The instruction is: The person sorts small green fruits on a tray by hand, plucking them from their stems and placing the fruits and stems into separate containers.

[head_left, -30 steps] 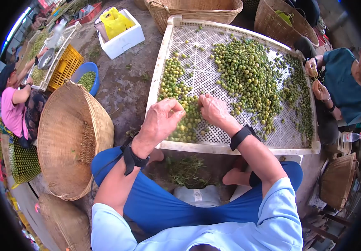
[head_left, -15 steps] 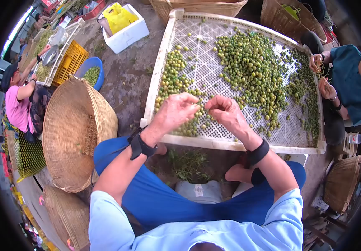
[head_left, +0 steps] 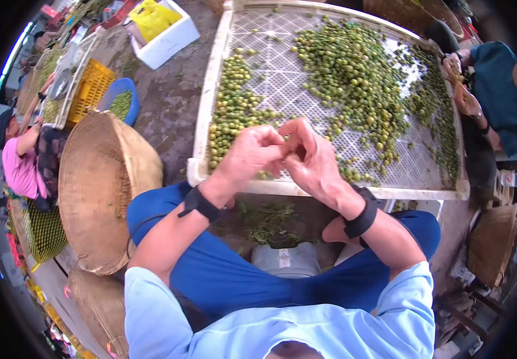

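Observation:
Over the near edge of a white mesh tray [head_left: 282, 72], my left hand [head_left: 249, 154] and my right hand [head_left: 311, 157] meet with fingertips together. Both hands are closed in a pinch, and whatever lies between the fingers is hidden. Small round green and yellowish fruits [head_left: 354, 84] form a large heap in the tray's middle. A narrower band of the same fruits [head_left: 228, 102] runs along the left side, close to my left hand. Smaller, darker green fruits [head_left: 444, 131] lie along the right side.
A large wicker basket [head_left: 91, 185] stands at my left, near a blue basin [head_left: 128, 103] and a yellow crate [head_left: 93, 90]. A white foam box [head_left: 172, 42] sits farther back. Co-workers sit at right [head_left: 501, 102] and left [head_left: 25, 155]. Plant stems [head_left: 267, 224] lie below the tray.
My hands have come together; they were slightly apart before. The right hand has turned and moved left. The view has shifted, so the tray sits higher in it.

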Demonstrator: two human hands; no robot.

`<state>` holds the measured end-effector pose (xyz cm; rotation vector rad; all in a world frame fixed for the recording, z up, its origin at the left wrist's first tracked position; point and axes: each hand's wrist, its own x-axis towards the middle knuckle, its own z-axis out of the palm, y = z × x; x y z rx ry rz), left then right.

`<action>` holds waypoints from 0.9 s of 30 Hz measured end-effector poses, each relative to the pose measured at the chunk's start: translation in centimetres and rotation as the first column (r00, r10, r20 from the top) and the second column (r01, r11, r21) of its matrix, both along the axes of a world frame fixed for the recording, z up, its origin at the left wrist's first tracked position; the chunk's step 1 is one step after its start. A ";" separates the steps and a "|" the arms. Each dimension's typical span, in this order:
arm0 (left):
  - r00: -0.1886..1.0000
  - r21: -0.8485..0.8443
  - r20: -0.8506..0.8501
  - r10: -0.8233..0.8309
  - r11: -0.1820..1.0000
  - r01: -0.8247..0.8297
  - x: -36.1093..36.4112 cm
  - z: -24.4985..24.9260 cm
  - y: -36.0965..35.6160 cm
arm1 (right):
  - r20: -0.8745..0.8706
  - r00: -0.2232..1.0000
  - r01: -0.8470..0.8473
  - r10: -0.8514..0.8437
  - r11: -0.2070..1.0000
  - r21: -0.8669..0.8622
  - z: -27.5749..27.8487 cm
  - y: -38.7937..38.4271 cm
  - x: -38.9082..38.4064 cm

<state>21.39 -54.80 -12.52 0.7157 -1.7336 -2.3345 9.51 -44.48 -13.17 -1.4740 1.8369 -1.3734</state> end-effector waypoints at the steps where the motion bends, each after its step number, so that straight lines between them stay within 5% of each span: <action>1: 0.999 0.103 -0.002 0.036 0.994 -0.036 0.1 0.1 0.0 | 0.333 0.943 -0.024 0.010 0.999 0.038 -0.4 -0.1 -0.2; 2: 0.998 0.205 0.002 0.067 0.977 -0.066 0.2 0.1 0.0 | 0.629 0.778 -0.047 0.000 0.997 0.059 -0.5 0.0 -0.5; 3: 0.998 0.227 0.009 0.065 0.972 -0.065 0.3 0.0 -0.1 | 0.881 0.463 -0.094 0.099 0.994 -0.062 -0.1 0.6 -0.7; 4: 0.998 0.246 0.018 0.063 0.967 -0.065 0.4 0.0 -0.2 | 0.937 0.347 -0.105 0.047 0.994 -0.012 -0.2 0.8 -0.6; 6: 0.997 0.332 0.069 0.036 0.941 -0.057 0.8 0.2 -0.2 | 0.901 0.434 -0.069 -0.020 0.996 0.055 0.7 1.6 0.4; 8: 0.990 0.192 0.091 0.109 0.973 -0.125 0.9 0.7 -0.1 | 0.833 0.553 -0.145 0.001 0.985 0.095 0.3 3.5 0.9; 10: 0.973 -0.424 0.188 0.133 0.905 -0.041 1.3 0.3 -1.5 | 0.620 0.777 -0.314 0.112 0.922 0.227 1.0 6.3 0.7; 11: 0.954 -0.856 0.166 0.248 0.517 0.014 1.2 0.2 -1.9 | 0.174 0.948 -0.292 0.265 0.944 0.151 -0.3 7.5 0.7; 12: 0.927 -0.918 0.221 0.302 0.384 0.093 1.1 0.3 -2.4 | -0.321 0.894 -0.308 0.313 0.949 0.069 -2.1 8.6 0.6; 13: 0.916 -0.947 0.241 0.322 0.284 0.149 1.1 0.4 -2.6 | -0.327 0.891 -0.312 0.316 0.948 0.065 -2.7 9.8 0.6; 14: 0.900 -0.958 0.272 0.341 0.187 0.218 1.3 0.3 -2.4 | -0.360 0.832 -0.310 0.422 0.892 0.329 -3.1 11.2 0.8; 15: 0.914 -0.950 0.254 0.316 0.259 0.174 1.1 0.2 -2.3 | -0.393 0.756 -0.258 0.524 0.790 0.557 -3.4 11.3 0.1; 16: 0.929 -0.936 0.236 0.286 0.326 0.137 0.7 0.3 -2.1 | -0.420 0.767 -0.281 0.485 0.843 0.460 -2.9 11.0 -0.2; 17: 0.976 -0.962 0.088 0.199 0.273 0.031 0.3 0.0 -1.7 | -0.447 0.782 -0.276 0.435 0.884 0.377 -2.7 11.0 0.0; 19: 0.989 -0.960 0.112 0.095 0.267 0.083 -0.1 -0.3 -0.7 | -0.375 0.839 -0.346 0.393 0.919 0.189 -3.0 10.8 -0.1; 22: 0.977 -0.928 0.213 -0.018 0.309 0.209 -0.9 -0.6 0.7 | -0.359 0.865 -0.257 0.350 0.925 0.282 -0.7 10.0 -2.0; 27: 0.962 -0.914 0.200 -0.187 0.318 0.252 -1.6 -2.0 2.0 | -0.498 0.865 0.185 0.060 0.884 0.429 -2.1 11.0 -7.6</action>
